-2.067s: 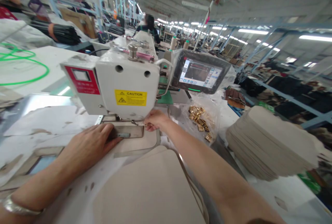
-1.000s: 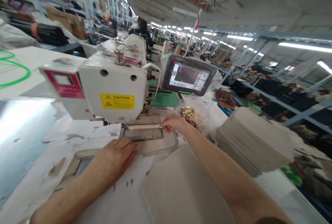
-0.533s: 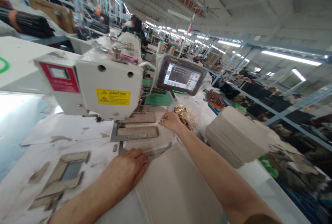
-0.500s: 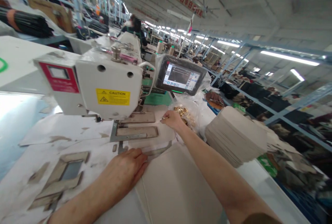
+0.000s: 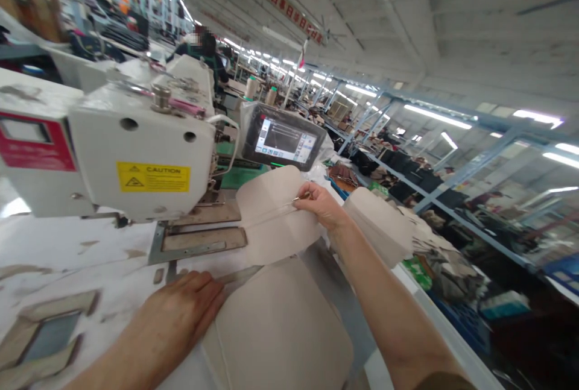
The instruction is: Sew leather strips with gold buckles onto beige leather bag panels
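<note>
A beige panel (image 5: 275, 230) with a zipper line across it hangs from my right hand (image 5: 316, 202), whose thumb and fingers pinch the zipper end at its right edge. The panel's left side lies beside the metal clamp frame (image 5: 199, 242) of the white sewing machine (image 5: 149, 161). My left hand (image 5: 190, 302) rests palm down at the left edge of a second beige panel (image 5: 280, 323), fingers together; what lies under its fingertips is hidden.
Behind the panel stands a control screen (image 5: 283, 140). On the right are a stack of beige panels (image 5: 380, 224) and a blue crate (image 5: 461, 311). A metal-cored frame (image 5: 49, 336) lies at the lower left. A person (image 5: 205, 52) sits farther back.
The view has turned to the right. My right hand has raised the zippered panel, which now stands up in front of the screen's lower edge. My left hand stays near the lower panel's edge.
</note>
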The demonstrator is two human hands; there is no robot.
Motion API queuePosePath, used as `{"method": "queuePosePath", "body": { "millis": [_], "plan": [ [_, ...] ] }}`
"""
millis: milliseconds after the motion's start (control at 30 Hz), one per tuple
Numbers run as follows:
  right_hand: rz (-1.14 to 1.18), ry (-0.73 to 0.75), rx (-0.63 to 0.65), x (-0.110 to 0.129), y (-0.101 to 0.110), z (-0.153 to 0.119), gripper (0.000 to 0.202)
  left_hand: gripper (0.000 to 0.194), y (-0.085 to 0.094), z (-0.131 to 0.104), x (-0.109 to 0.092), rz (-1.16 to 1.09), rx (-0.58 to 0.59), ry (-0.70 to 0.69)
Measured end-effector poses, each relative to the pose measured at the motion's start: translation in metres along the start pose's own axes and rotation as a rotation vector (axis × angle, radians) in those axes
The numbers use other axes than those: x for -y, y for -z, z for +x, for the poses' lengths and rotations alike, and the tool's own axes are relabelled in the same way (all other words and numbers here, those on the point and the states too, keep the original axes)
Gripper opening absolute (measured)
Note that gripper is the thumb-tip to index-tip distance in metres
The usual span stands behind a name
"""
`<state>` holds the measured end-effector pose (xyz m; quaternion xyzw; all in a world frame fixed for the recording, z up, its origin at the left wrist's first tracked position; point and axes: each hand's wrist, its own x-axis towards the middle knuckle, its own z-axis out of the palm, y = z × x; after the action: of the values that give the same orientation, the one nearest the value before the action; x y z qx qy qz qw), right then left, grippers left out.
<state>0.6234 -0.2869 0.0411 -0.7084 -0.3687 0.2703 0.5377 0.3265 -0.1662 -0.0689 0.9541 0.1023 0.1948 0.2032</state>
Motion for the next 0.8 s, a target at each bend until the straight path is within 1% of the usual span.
{"method": "queuePosePath", "body": {
  "millis": [67,133,200,233,300,367,400,467,500,533,567,600,633,700,767,800],
  "plan": [
    [0.005,-0.009,-0.014,0.004,0.000,-0.003,0.042,0.044,0.003,0.002,-0.005,0.052,0.055,-0.031],
    [0.010,-0.023,-0.037,0.009,0.002,-0.008,0.043,0.041,0.004,0.005,-0.012,0.059,0.084,-0.055],
    [0.004,-0.041,-0.076,0.016,0.010,-0.023,0.045,0.036,0.004,0.008,-0.020,0.042,0.096,-0.083],
    [-0.020,-0.050,-0.103,0.020,0.018,-0.036,0.046,0.032,0.003,0.010,-0.024,0.039,0.104,-0.092],
    [-0.120,-0.076,-0.159,0.028,0.044,-0.073,0.047,0.026,0.000,0.013,-0.031,0.038,0.149,-0.090],
    [-0.288,-0.140,-0.213,0.035,0.081,-0.122,0.044,0.023,-0.002,0.016,-0.035,0.034,0.222,-0.062],
    [-0.385,-0.215,-0.198,0.037,0.102,-0.148,0.041,0.024,-0.002,0.017,-0.037,0.031,0.256,-0.041],
    [-0.579,-0.416,-0.117,0.040,0.140,-0.195,0.036,0.024,-0.002,0.021,-0.038,0.017,0.307,0.007],
    [-0.698,-0.433,-0.125,0.039,0.154,-0.213,0.037,0.024,-0.002,0.022,-0.039,0.013,0.320,0.034],
    [-0.806,-0.391,-0.177,0.037,0.161,-0.227,0.040,0.023,-0.002,0.024,-0.039,0.009,0.328,0.054],
    [-0.868,-0.350,-0.213,0.032,0.163,-0.235,0.044,0.022,-0.003,0.025,-0.040,0.007,0.325,0.066],
    [-0.885,-0.302,-0.239,0.026,0.158,-0.237,0.048,0.019,-0.003,0.026,-0.040,0.005,0.314,0.069],
    [-0.856,-0.267,-0.240,0.019,0.148,-0.235,0.050,0.017,-0.004,0.027,-0.041,-0.001,0.300,0.067],
    [-0.697,-0.243,-0.159,0.001,0.114,-0.217,0.050,0.014,-0.006,0.025,-0.041,-0.032,0.286,0.080],
    [-0.551,-0.203,-0.070,-0.020,0.075,-0.191,0.048,0.014,-0.007,0.021,-0.040,-0.110,0.278,0.120],
    [-0.508,-0.167,-0.054,-0.029,0.056,-0.177,0.052,0.017,-0.007,0.019,-0.039,-0.168,0.272,0.114]
  ]
}}
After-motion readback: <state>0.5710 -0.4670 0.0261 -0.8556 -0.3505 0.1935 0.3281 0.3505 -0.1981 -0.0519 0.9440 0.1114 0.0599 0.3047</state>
